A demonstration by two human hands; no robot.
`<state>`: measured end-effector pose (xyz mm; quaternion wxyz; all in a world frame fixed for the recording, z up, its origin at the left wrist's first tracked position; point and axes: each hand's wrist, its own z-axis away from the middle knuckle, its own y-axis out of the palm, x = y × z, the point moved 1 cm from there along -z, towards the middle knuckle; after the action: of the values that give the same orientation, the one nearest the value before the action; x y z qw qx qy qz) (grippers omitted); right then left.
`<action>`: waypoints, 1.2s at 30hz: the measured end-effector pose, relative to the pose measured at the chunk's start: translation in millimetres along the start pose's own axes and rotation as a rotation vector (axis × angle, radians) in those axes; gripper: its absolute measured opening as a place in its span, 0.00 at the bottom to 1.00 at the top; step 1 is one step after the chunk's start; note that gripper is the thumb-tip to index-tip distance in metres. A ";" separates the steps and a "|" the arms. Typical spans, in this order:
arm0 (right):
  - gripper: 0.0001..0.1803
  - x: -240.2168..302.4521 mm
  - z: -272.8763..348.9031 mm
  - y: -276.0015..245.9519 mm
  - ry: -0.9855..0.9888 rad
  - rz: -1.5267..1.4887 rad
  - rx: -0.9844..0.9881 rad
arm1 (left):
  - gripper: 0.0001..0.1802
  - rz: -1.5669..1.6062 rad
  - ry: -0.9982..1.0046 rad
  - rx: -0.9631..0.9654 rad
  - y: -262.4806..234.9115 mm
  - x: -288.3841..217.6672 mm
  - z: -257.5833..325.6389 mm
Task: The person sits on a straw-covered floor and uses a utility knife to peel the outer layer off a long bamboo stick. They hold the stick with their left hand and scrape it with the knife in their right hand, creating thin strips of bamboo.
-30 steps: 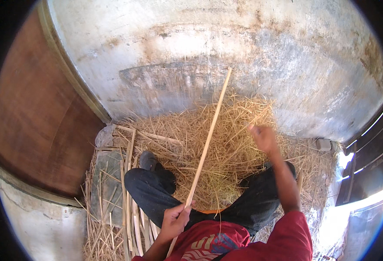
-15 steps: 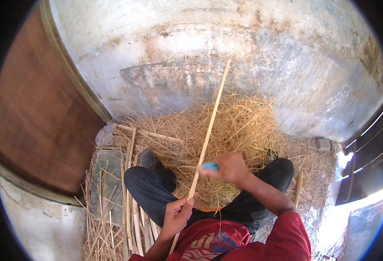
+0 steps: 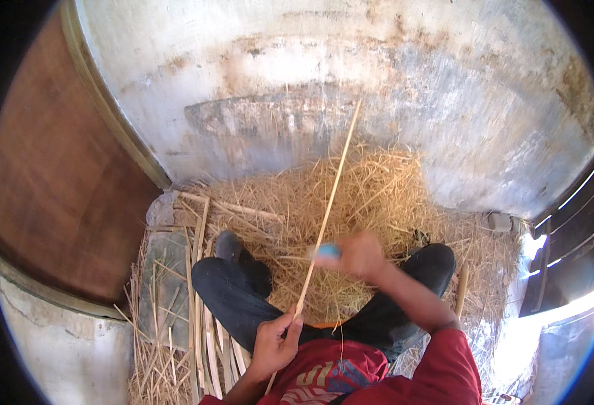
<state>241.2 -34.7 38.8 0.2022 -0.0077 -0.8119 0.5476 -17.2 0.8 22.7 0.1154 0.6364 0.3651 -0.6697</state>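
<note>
A long, thin, pale bamboo strip (image 3: 328, 206) slants from my lap up toward the wall. My left hand (image 3: 276, 344) is closed around its lower part, with the thumb along the strip. My right hand (image 3: 361, 255), smeared by motion, grips a small light-blue tool (image 3: 326, 251). That tool's far end meets or nearly meets the strip, a little above my left hand; its exact shape and any blade are too blurred to make out. The strip's lower end runs down beside my red shirt.
Curly straw-coloured shavings (image 3: 378, 182) are heaped between my crossed legs and the stained wall (image 3: 310, 61). Several longer strips (image 3: 199, 304) lie by my left knee over a grey slab (image 3: 165, 270). A brown panel (image 3: 67, 175) stands at left, a small block (image 3: 500, 222) at right.
The strip has turned in my left hand and now shows a narrower side, its top slightly lower. My right hand with the blue tool has shifted slightly up along it.
</note>
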 end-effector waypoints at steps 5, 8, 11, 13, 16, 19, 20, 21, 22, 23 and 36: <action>0.35 -45.3 -19.0 -4.1 0.052 0.036 -0.039 | 0.15 0.008 -0.027 0.031 1.5 -12.4 7.6; 0.34 6.2 16.4 9.5 -0.146 0.008 0.057 | 0.15 -0.046 -0.070 0.036 -3.3 -11.3 4.4; 0.36 9.0 21.9 8.9 -0.143 -0.005 -0.001 | 0.14 -0.078 -0.070 0.044 -3.1 -14.1 0.3; 0.38 -37.6 -6.7 1.3 0.152 0.017 0.007 | 0.14 -0.061 -0.051 0.053 -0.8 -14.5 5.9; 0.39 -74.5 -12.6 -2.5 0.327 0.053 0.082 | 0.14 -0.001 -0.014 0.067 6.4 -12.5 16.1; 0.36 -24.8 16.3 11.0 0.027 0.016 0.055 | 0.14 -0.045 -0.013 0.051 4.2 -15.9 13.3; 0.34 -7.1 29.8 14.0 -0.125 -0.022 0.024 | 0.14 -0.079 -0.030 0.055 1.9 -16.1 11.2; 0.34 -0.1 33.7 7.7 -0.155 -0.019 0.026 | 0.14 -0.118 -0.040 0.060 0.3 -17.4 7.1; 0.34 7.8 38.7 5.9 -0.183 -0.034 0.033 | 0.13 -0.133 -0.024 0.047 -0.2 -18.0 6.1; 0.34 11.9 42.1 6.6 -0.211 -0.049 0.040 | 0.13 -0.148 -0.008 0.035 0.0 -18.1 4.9; 0.35 13.5 46.3 7.2 -0.209 -0.079 0.017 | 0.12 0.031 -0.049 0.023 2.3 -19.1 16.9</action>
<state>211.7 -69.7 22.0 0.1380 0.0829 -0.8236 0.5439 -25.7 -17.6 38.5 0.1271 0.6268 0.3444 -0.6873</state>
